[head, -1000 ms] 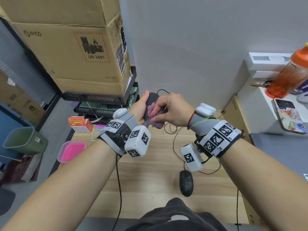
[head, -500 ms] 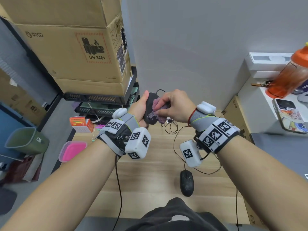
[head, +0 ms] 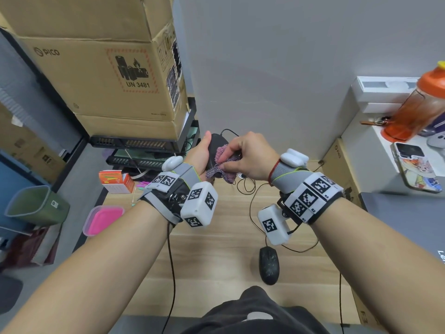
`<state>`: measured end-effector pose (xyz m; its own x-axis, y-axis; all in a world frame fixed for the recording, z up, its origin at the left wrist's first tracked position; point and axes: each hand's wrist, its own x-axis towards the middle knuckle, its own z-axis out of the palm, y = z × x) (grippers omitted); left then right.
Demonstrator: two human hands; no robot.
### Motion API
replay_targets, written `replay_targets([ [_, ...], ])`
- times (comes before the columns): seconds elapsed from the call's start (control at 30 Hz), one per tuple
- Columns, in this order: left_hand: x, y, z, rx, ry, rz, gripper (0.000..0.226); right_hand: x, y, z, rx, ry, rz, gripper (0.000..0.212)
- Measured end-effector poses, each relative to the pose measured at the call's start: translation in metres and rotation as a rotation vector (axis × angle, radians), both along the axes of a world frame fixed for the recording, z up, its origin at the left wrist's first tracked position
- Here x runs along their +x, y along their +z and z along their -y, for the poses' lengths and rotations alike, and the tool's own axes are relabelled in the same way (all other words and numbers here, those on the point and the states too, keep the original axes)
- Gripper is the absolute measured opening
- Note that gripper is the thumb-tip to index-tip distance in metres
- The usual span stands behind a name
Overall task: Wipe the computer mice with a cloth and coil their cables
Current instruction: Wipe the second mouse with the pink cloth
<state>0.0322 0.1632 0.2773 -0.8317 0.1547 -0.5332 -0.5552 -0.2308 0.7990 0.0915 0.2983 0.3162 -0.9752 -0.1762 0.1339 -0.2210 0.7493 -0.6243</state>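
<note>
- Shifted since a second ago: right hand (head: 250,156) and its cloth (head: 222,162), now higher along the held mouse (head: 216,150), with more of the cloth bunched near the mouse's upper half.
- Grips the held mouse in the left hand (head: 198,156), thumb up along its left side, raised above the wooden desk (head: 216,249).
- Pinches the purple cloth between right thumb and curled fingers, pressed against the held mouse's top surface; loose corner of cloth hanging below the mouse.
- Trails a thin black cable (head: 250,201) from the held mouse down to the desk, looped loosely beneath the right wrist.
- Rests on the desk, nearer the body than the held mouse and under the right forearm: a second black mouse (head: 269,265), speckled with dust, its own cable running off toward the wrist markers.
- Left of the held mouse, at the desk's edge: a small orange box (head: 115,182) and a pink lidded container (head: 103,219).
- Far left of the held mouse, on the floor: a green bin (head: 36,206).
- Above and left of the held mouse: stacked cardboard cartons (head: 96,75) on black equipment.
- Far right of the held mouse, on a white counter: an orange bottle (head: 419,107) and a phone (head: 414,169).
</note>
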Motion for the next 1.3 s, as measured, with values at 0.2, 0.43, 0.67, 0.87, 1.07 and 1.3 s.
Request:
replay_targets([
  [0.2,0.001,0.001,0.0,-0.07,-0.008,-0.014,0.052,0.0,0.003,-0.003,-0.019,0.044,0.048,0.011],
  [0.43,0.005,0.005,-0.003,0.016,-0.009,-0.001,0.051,-0.001,0.001,-0.002,-0.016,0.028,0.058,0.011],
  [0.67,0.006,0.016,-0.004,0.196,-0.08,0.026,0.063,-0.008,-0.003,-0.022,-0.254,-0.153,0.011,0.02],
  [0.87,0.004,0.012,-0.001,0.254,-0.057,0.067,0.05,-0.022,0.002,-0.042,-0.372,-0.353,-0.073,0.026],
  [1.07,0.004,0.015,-0.007,0.373,-0.143,0.013,0.058,-0.011,0.001,-0.018,-0.172,-0.08,0.031,0.025],
  [1.3,0.006,0.01,-0.002,0.31,-0.151,0.06,0.063,-0.002,0.001,-0.005,-0.069,0.078,-0.005,0.019],
])
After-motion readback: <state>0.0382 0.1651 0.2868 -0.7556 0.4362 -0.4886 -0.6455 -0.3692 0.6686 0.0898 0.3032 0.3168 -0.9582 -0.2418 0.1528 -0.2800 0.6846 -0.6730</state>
